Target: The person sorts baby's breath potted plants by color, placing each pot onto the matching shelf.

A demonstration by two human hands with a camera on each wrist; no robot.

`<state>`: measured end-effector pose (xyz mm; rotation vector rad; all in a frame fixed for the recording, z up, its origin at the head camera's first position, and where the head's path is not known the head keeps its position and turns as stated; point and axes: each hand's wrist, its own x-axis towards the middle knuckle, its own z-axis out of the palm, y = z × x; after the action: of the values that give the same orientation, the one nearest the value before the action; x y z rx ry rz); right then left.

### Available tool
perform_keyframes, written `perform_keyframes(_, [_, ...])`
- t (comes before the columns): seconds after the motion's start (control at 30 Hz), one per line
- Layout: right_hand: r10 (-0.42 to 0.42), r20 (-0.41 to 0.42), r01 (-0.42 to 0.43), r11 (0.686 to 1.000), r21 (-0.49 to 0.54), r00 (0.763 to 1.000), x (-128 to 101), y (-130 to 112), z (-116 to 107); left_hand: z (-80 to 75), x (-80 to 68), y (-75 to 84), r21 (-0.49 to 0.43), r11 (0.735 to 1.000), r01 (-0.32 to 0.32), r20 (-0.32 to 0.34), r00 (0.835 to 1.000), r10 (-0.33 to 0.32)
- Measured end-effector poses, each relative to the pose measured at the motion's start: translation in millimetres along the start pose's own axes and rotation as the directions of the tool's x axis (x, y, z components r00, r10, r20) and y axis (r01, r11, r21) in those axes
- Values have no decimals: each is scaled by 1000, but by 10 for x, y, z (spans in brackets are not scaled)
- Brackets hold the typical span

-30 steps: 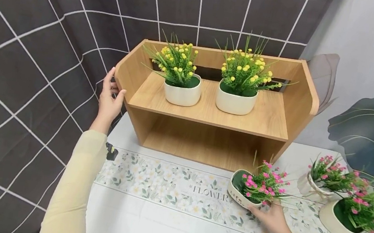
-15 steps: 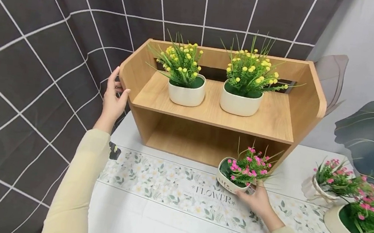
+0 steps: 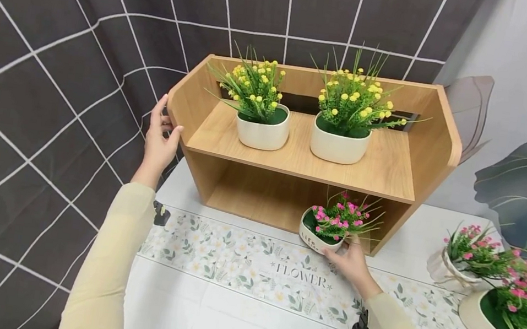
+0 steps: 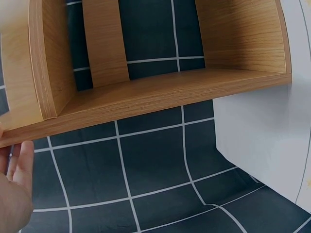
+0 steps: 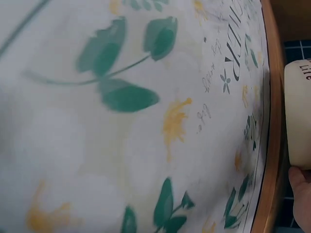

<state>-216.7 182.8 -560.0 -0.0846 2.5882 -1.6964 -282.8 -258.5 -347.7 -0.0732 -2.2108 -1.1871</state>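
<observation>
Two yellow-flowered pots (image 3: 261, 135) (image 3: 338, 148), three pink-flowered pots (image 3: 317, 241) (image 3: 442, 270) (image 3: 479, 323), one wooden shelf (image 3: 297, 149) and two hands (image 3: 160, 142) (image 3: 352, 260) show. Blooms (image 3: 344, 96) seem too crowded to count.

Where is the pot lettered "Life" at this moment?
In the head view, the pot is in the right hand, by the front edge of the lower shelf, right of centre.

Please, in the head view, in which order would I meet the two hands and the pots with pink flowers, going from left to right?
Left hand → pot with dark lettering → right hand, which holds that pot → white pot with twine → cream pot.
</observation>
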Motion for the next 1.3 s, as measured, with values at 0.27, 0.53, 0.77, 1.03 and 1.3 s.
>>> perform_keyframes(0.27, [-38, 12, 38, 999, 38, 999, 134, 9, 76, 2, 3, 4, 2, 1000, 17, 3, 1000, -17])
perform_keyframes(0.53, [1, 74, -10, 992, 125, 997, 218, -22, 117, -5, -1, 16, -3, 1000, 23, 4, 1000, -23])
perform_keyframes(0.77, [-24, -22, 22, 997, -72, 999, 169, -26, 73, -16, -2, 17, 6, 1000, 7, 3, 1000, -7])
perform_keyframes(1.03, [-11, -120, 14, 1000, 17, 993, 155, -67, 101, -10, 3, 9, 26, 1000, 1, 11, 1000, -1])
perform_keyframes(1.3, [42, -156, -29, 996, 89, 987, 249, -154, 227, -8, 2, 1, 32, 999, 16, 12, 1000, -16])
